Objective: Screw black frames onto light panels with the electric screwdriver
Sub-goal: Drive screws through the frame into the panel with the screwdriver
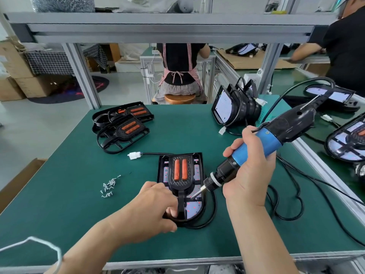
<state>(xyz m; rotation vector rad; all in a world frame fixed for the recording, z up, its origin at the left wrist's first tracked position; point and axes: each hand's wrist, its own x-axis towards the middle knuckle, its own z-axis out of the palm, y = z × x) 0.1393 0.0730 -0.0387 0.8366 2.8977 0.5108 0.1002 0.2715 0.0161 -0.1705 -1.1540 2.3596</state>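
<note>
A light panel (194,207) lies on the green mat near me, with a black frame (180,184) carrying two orange strips on top of it. My left hand (156,206) grips the frame's lower left edge, fingers curled over it. My right hand (249,167) holds the blue and black electric screwdriver (262,141), tilted down to the left. Its bit (196,194) touches the panel just right of the frame's stem. A small heap of silver screws (108,186) lies on the mat left of the panel.
Several spare black frames (122,123) are stacked at the back left. Finished panels (231,105) stand on edge at the back right, and more lie on the right bench (347,143). Black cables (286,202) loop right of the panel. People work at benches behind.
</note>
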